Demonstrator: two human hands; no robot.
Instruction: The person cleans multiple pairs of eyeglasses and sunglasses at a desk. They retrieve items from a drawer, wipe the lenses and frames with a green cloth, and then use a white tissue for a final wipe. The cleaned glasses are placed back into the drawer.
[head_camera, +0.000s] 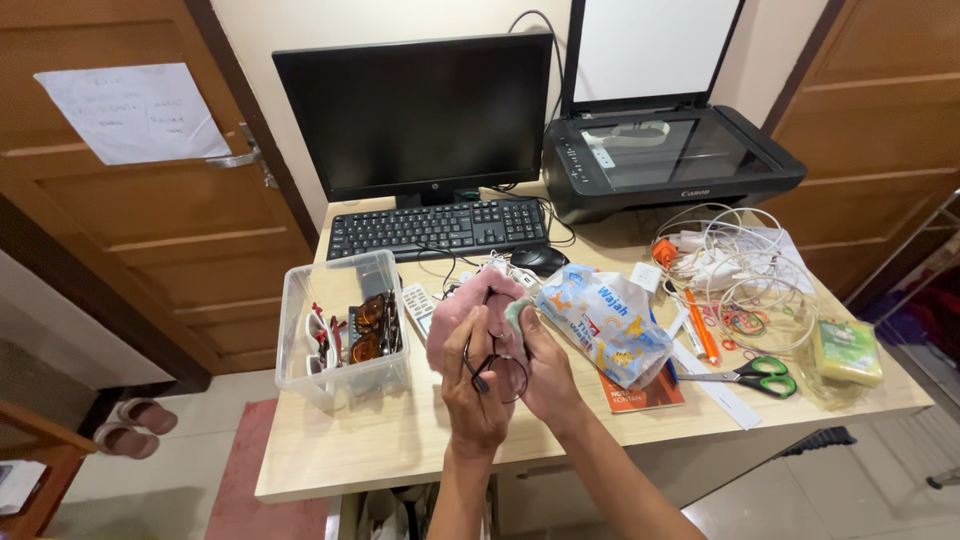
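Glasses (492, 368) with a dark frame, held above the bench (400, 440) in the closed grip of the left hand (475, 400), are being wiped with a pink cloth (462, 315) pinched by the right hand (548, 372); a steady hold is judged needed next.

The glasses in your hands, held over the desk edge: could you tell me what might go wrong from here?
1. The thin-framed glasses are pinched between the left hand and right hand with a pink cloth; hard rubbing could bend the frame.
2. They sit above the desk front edge, so a slipped grip may drop them to the floor.
3. The blue-white packet beside the right hand could get knocked.
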